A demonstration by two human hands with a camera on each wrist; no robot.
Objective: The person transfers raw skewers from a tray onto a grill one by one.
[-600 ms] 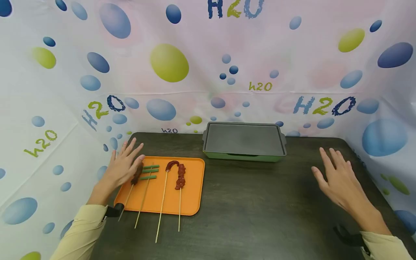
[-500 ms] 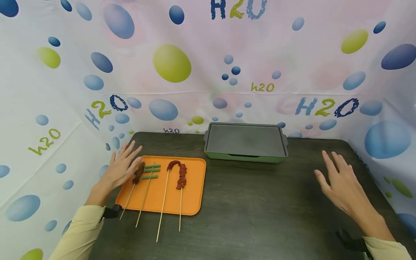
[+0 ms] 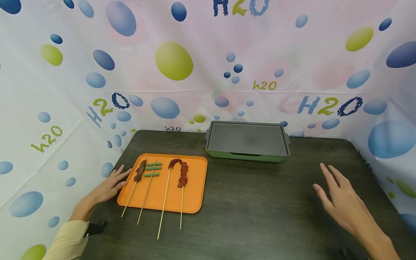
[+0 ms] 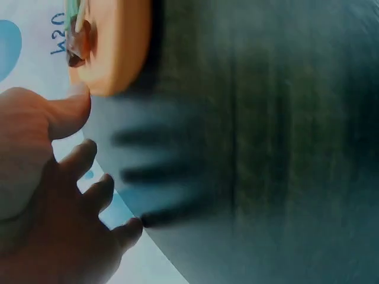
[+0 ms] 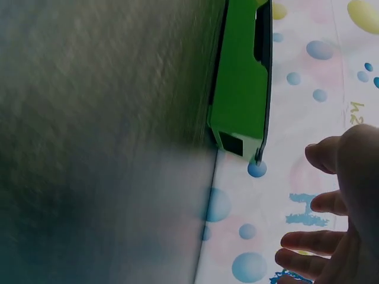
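My left hand (image 3: 104, 188) is beside the left edge of an orange tray (image 3: 195, 196), fingers spread and holding nothing. In the left wrist view its thumb (image 4: 70, 115) is close to the tray's corner; whether they touch I cannot tell. On the tray lie a brown meat skewer (image 3: 141, 170), a skewer of green pieces (image 3: 152, 168), a curled dark-red tentacle-like skewer (image 3: 174, 163) and a red meat skewer (image 3: 183, 174). Their sticks point toward me, past the tray's front edge. My right hand (image 3: 346, 204), fingers extended, hovers over the table's right side, apart from any object.
A green electric griddle (image 3: 247, 139) with a flat dark-grey plate stands at the table's back, right of the tray. The dark table (image 3: 247, 209) ends at a patterned curtain (image 3: 208, 54) behind and at both sides.
My left hand has moved left and down, off the tray's corner, so the brown meat skewer now shows fully. The right hand has dropped slightly toward me. Tray, skewers and griddle stay in place.
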